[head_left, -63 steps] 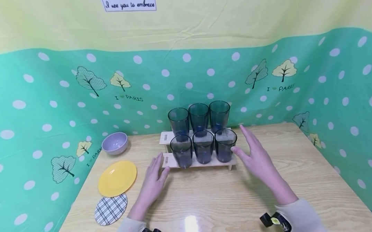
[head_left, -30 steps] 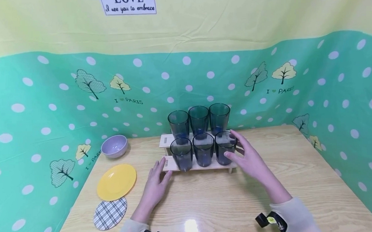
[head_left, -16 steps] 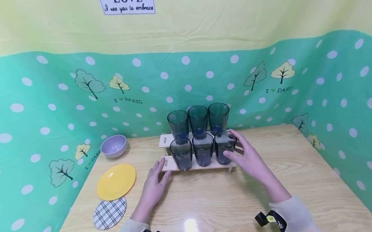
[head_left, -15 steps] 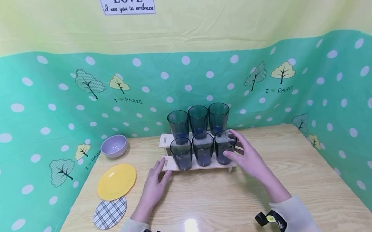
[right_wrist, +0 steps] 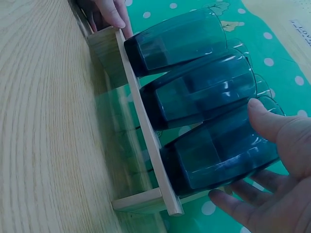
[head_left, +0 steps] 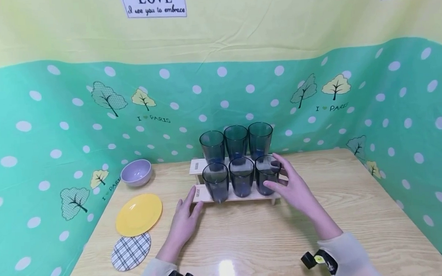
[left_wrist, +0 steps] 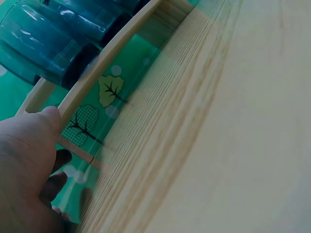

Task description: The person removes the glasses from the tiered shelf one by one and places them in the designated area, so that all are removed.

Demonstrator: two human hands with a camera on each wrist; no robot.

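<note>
Dotted cloth (head_left: pixel 237 77) hangs behind the wood desk (head_left: pixel 255 243). On the lower step of the rack (head_left: pixel 204 194), far right, the glass (head_left: pixel 261 173) stands upright, mouth up, long axis vertical. The right hand (head_left: pixel 294 188) grips it; the left hand (head_left: pixel 184 222), fingers apart, touches the rack's left end.

Bowl (head_left: pixel 136 174) sits behind yellow plate (head_left: pixel 139 215); checked mat (head_left: pixel 131 252) nearer.

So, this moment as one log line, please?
left hand: touches rack, left end | right hand: around front-right glass | five other glasses: on rack | bowl, plate: left of rack
</note>
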